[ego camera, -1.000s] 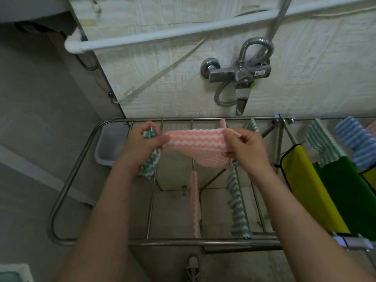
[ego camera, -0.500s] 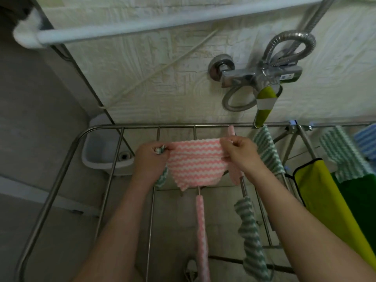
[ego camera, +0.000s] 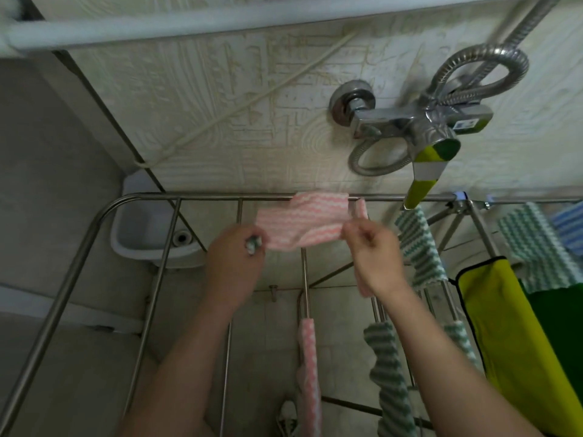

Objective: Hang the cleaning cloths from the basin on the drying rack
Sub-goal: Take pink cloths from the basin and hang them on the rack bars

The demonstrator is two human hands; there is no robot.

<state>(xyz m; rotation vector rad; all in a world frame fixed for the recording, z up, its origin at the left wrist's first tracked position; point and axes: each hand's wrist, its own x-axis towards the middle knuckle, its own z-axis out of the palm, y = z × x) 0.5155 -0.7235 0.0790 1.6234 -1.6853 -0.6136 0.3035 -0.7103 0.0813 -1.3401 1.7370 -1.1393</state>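
A pink-and-white wavy cloth (ego camera: 304, 223) is stretched between both hands, its far edge lying over the back rail of the steel drying rack (ego camera: 94, 228). My left hand (ego camera: 235, 266) pinches the cloth's left end and also grips a bunched green-and-white cloth (ego camera: 253, 244). My right hand (ego camera: 373, 257) pinches the right end. Another pink cloth (ego camera: 310, 367) hangs on a middle bar, and green striped cloths (ego camera: 418, 247) hang further right.
A grey basin (ego camera: 148, 234) sits on the floor behind the rack's left corner. A chrome tap with hose (ego camera: 419, 121) juts from the wall above the rack. Yellow (ego camera: 498, 326) and green (ego camera: 561, 335) cloths fill the right side. Left bars are bare.
Both hands have carried the pink cloth away from me, up onto the rack's back rail. The view has tilted and moved closer to the wall.
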